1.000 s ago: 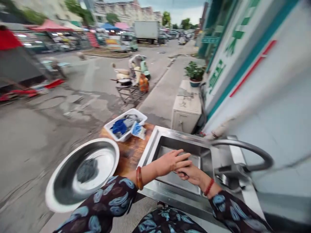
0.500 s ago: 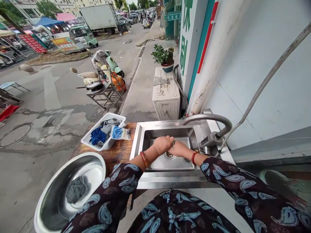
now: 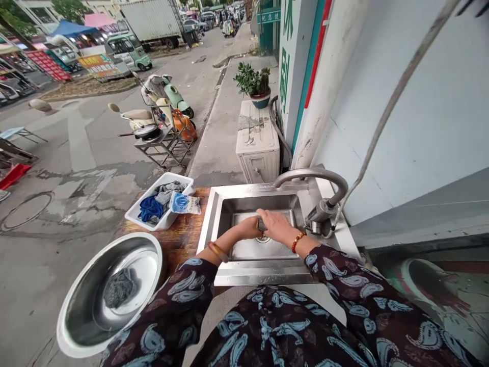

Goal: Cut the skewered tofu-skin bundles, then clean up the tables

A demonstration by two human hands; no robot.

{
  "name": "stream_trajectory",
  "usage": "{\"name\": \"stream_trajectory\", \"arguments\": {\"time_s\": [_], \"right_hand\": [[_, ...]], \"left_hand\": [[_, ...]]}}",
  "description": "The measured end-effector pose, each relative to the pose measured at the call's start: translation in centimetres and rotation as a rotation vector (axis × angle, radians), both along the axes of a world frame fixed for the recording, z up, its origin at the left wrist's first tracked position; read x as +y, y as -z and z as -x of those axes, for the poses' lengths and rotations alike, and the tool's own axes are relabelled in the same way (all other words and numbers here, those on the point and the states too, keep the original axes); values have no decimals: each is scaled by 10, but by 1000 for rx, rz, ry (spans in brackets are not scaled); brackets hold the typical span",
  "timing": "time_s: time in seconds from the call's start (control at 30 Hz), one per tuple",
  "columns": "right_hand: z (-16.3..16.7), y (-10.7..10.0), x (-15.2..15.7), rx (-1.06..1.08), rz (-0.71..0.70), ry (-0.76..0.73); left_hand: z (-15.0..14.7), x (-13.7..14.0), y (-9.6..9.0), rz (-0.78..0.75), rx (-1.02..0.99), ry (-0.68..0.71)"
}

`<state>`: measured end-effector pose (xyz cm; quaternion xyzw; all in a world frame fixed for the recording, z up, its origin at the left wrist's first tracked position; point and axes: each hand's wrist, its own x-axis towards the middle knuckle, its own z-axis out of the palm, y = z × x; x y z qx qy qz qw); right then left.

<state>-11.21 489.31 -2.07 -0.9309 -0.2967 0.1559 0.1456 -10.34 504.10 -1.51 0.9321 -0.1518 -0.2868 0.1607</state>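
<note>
Grey bunched piece, cloth-like and mostly hidden, sits between left hand and right hand, over the stainless sink. Left: fingers curled closed around it. Right: partly wrapped over its other side, gripping. Steel basin, to the left, contains a dark grey bundle; white tub beyond it contains blue and grey cloths.

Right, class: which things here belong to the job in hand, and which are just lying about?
Likely in the job: left hand, right hand, grey item between them, sink, basin, tub.
Merely around: plant, pan, scooter, truck.
</note>
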Motion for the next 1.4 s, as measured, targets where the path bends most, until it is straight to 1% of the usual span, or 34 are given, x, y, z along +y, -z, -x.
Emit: {"name": "stream_trajectory", "arguments": {"time_s": [0.07, 0.1, 0.13, 0.17, 0.23, 0.27, 0.3, 0.33, 0.4, 0.43, 0.5, 0.57, 0.6, 0.67, 0.73, 0.8, 0.9, 0.97, 1.0, 1.07, 1.23, 1.3, 1.4], "right_hand": [[11, 0, -7, -27, -151, -26], [15, 2, -11, -16, -238, -15], [18, 4, -14, 21, -328, 33], [21, 7, -18, 99, -426, 134], [22, 10, -25, 326, -629, 397], [23, 11, -28, 442, -711, 514], [24, 11, -30, 542, -771, 592], [25, 9, -31, 622, -808, 618], [31, 3, -31, 713, -838, 562], [35, -1, -30, 759, -856, 523], [43, -11, -29, 841, -876, 446], [50, -19, -29, 854, -849, 394], [52, -23, -29, 809, -806, 381], [52, -29, -30, 605, -651, 371], [49, -33, -31, 366, -438, 338], [46, -37, -33, 193, -231, 271], [43, -41, -33, 53, 14, 136], [44, -41, -32, -10, 127, 44], [45, -40, -31, -31, 163, 7], [48, -35, -29, -53, 189, -54], [49, -19, -25, -69, 179, -159], [47, -17, -21, -85, 173, -196], [48, -18, -15, -139, 155, -247]], "left_hand": [[3, 1, -2, 85, 62, -19], [5, 1, -3, 121, 85, -47], [8, 1, -6, 148, 81, -87], [11, 0, -8, 162, 32, -127], [19, -5, -17, 165, -194, -147], [24, -8, -22, 155, -328, -101], [29, -12, -28, 132, -442, -2], [33, -16, -33, 105, -518, 121], [39, -23, -43, 49, -568, 343], [40, -26, -46, 23, -568, 412], [40, -30, -52, -23, -558, 480], [38, -33, -55, -85, -532, 514], [38, -34, -57, -115, -513, 525], [38, -37, -58, -163, -479, 511], [39, -42, -58, -192, -448, 430], [41, -46, -56, -217, -401, 305], [47, -50, -52, -232, -292, 112], [52, -50, -46, -224, -236, 27], [56, -50, -42, -218, -220, -2], [62, -47, -34, -199, -203, -40], [75, -37, -13, -79, -164, -121], [79, -35, -8, -11, -156, -161], [90, -31, -6, 69, -163, -251]]}}
